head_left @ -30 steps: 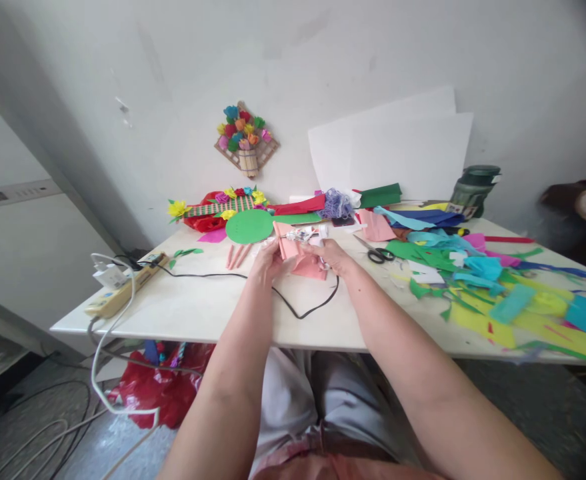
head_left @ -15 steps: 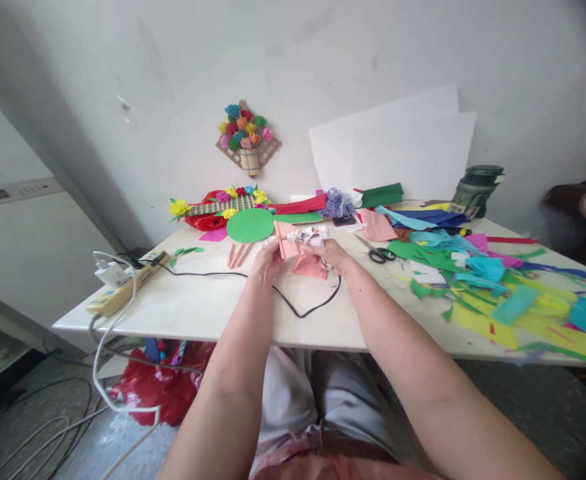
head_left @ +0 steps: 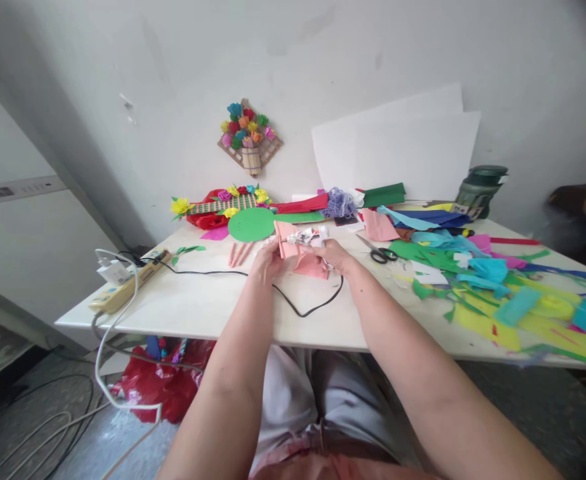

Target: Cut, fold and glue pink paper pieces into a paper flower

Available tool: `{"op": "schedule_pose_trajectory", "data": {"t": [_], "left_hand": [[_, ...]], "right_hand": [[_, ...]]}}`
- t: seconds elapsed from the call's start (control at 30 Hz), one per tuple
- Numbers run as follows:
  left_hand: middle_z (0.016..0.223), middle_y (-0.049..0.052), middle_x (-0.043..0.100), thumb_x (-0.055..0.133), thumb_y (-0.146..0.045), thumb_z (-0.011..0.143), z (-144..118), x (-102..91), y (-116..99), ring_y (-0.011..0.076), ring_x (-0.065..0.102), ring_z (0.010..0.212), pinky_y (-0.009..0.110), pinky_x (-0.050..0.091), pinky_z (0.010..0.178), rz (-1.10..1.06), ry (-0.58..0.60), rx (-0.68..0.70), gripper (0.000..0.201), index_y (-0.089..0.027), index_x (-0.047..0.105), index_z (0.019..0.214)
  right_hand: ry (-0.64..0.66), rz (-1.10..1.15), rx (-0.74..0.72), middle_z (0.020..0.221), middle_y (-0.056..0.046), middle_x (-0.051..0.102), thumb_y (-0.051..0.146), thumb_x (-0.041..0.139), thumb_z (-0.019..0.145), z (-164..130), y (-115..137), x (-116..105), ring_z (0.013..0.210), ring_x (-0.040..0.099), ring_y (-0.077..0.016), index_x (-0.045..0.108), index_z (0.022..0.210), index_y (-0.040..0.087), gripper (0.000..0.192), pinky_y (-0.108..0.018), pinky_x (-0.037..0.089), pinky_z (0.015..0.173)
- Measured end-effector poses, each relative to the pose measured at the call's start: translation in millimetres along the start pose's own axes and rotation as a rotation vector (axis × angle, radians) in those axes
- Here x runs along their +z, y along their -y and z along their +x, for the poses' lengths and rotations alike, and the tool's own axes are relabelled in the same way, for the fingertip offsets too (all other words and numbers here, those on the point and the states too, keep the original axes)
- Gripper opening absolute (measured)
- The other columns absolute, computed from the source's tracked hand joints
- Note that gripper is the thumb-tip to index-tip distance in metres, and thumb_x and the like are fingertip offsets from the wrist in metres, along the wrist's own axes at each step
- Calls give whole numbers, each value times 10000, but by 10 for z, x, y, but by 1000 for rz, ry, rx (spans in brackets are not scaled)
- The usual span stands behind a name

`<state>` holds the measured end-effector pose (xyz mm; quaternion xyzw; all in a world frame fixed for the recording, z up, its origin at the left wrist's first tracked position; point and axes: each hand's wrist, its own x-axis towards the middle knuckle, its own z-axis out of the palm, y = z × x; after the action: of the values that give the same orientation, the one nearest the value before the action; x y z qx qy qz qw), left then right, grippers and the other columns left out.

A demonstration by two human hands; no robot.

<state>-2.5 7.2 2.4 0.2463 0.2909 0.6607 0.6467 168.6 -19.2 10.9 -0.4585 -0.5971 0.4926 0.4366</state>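
My left hand (head_left: 269,262) is closed on the left edge of a piece of pink crepe paper (head_left: 311,267), which is partly rolled or folded there. A white corded glue gun (head_left: 323,232) lies across the paper, its nozzle end pointing left toward my left fingers. My right hand (head_left: 337,257) is closed around its grip, which the fingers mostly hide. From under that hand a black cord (head_left: 303,315) loops over the table. Left of my hands lie several thin pink paper rolls (head_left: 241,255) and a green disc (head_left: 251,225).
Scissors (head_left: 383,255) lie right of my hands, beside heaped coloured paper scraps (head_left: 487,273). A power strip (head_left: 117,293) sits at the table's left edge. Behind are a flower-trimmed woven piece (head_left: 223,205), purple shredded strands (head_left: 340,202) and a dark green bottle (head_left: 480,190).
The view has shifted slightly. Both hands keep their hold on the pink crepe paper and the glue gun, with hardly any visible movement.
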Motion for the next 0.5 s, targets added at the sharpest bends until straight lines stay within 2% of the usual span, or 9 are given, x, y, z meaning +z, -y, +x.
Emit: {"op": "schedule_pose_trajectory", "data": {"t": [0.23,0.5], "left_hand": [[632,19,664,642,-75,714,-18,0,-16,127,608,590,241,482,693,3,0,2,60,-133,627,719],[644,31,656,616,-43,717,84,-84,-4,122,595,579,230,465,662,24,5,2,81,-122,627,706]], "right_hand": [[26,-30,-1,419,36,496,482,746,642,-20,25,-7,273,368,-48,518,613,150,404,-189,358,276],[33,-55,10,408,33,494,481,750,630,-62,72,-4,277,368,-50,503,595,159,407,-186,356,285]]}}
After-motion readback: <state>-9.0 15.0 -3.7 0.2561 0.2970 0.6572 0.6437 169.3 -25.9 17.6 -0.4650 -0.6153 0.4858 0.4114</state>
